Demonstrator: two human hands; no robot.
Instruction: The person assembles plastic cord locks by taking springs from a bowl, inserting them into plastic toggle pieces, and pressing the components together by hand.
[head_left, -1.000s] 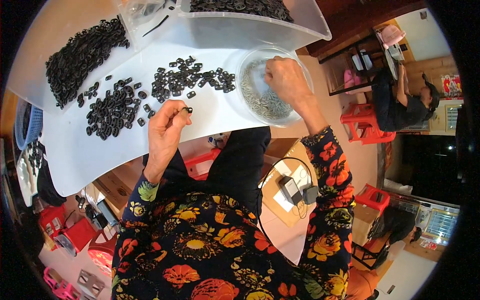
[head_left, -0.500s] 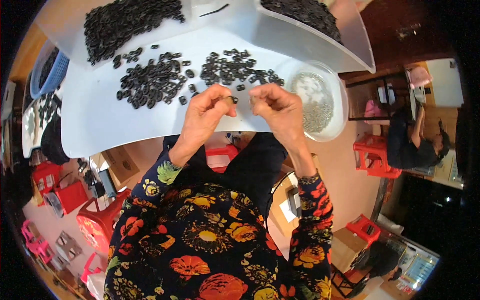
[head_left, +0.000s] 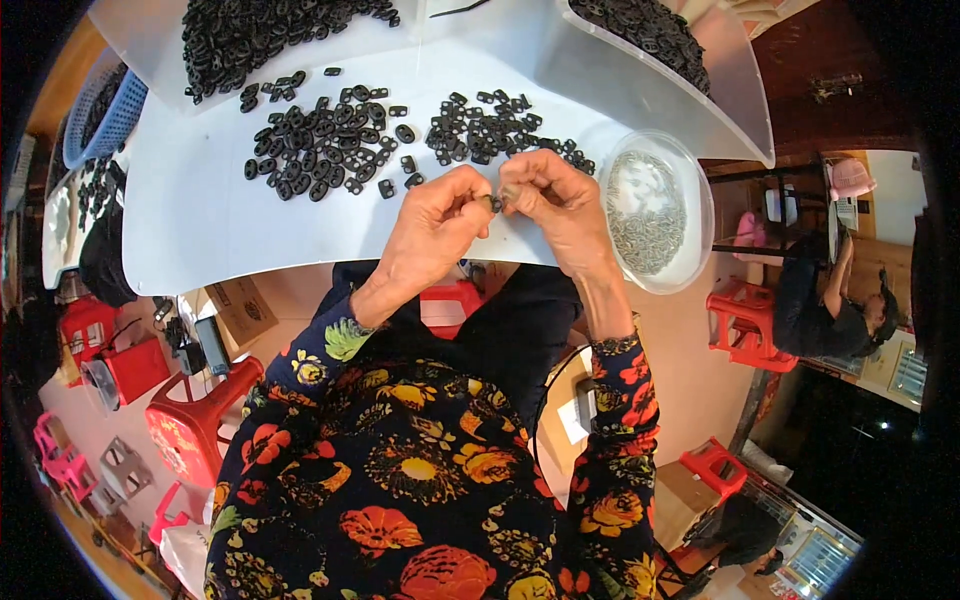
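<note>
My left hand (head_left: 438, 222) is closed in a pinch on a small black plastic piece (head_left: 495, 203), just above the near part of the white table (head_left: 200, 225). Close against it, my right hand (head_left: 568, 215) is also pinched, its fingertips meeting the piece; what sits between them is too small to make out. Beyond my hands lie two loose heaps: oval black pieces with holes (head_left: 320, 145) on the left and smaller black pieces (head_left: 485, 128) on the right. Beside my right hand stands a round clear tub (head_left: 703, 220) with many tiny silvery metal parts (head_left: 645, 240).
Two translucent bins full of black pieces, a left one (head_left: 150, 50) and a right one (head_left: 745, 110), stand at the far side. A blue basket (head_left: 120, 120) is at far left. Red stools (head_left: 195, 420) stand on the floor. Another person (head_left: 835, 315) sits at right.
My right hand has come left to meet my left hand, so their fingertips now join at the black piece. The whole view has shifted slightly.
</note>
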